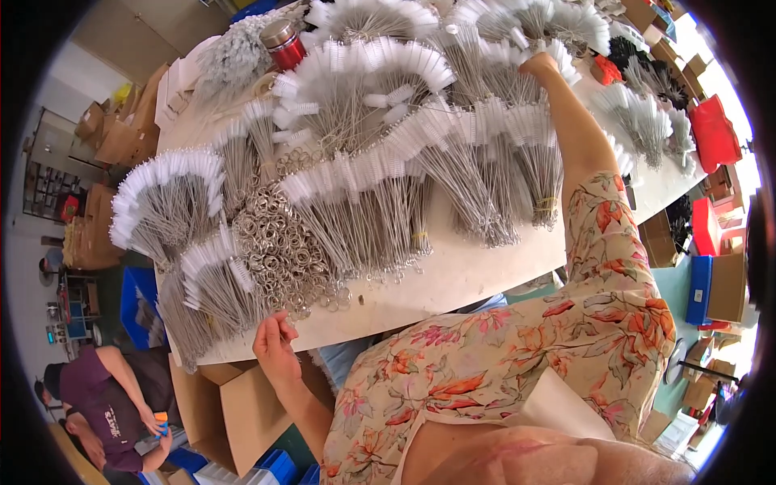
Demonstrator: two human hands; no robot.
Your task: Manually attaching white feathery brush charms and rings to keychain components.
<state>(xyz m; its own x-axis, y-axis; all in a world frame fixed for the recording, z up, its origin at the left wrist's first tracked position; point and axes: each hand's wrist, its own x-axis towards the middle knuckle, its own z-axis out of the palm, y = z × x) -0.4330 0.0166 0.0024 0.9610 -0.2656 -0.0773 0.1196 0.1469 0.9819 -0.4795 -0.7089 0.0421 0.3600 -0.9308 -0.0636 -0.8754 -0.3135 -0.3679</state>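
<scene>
My left hand (276, 347) is at the table's near edge, thumb and fingers curled together; anything in them is too small to make out. Just beyond it lies a heap of silvery metal rings (279, 246). My right arm stretches far across the table. There my right hand (540, 65) touches a bunch of white-bristled wire brushes (517, 36), which hide its fingertips. Between my hands, long rows of similar tube brushes (356, 214) lie with bristles away from me and looped wire ends toward me. One bundle (543, 190) is tied near its wire ends.
A red jar with a metal lid (283, 44) stands at the back left among more brushes. Below the table's near edge is an open cardboard box (234, 416). A person in a purple shirt (105, 404) works at lower left. Red bags (715, 133) sit at the right.
</scene>
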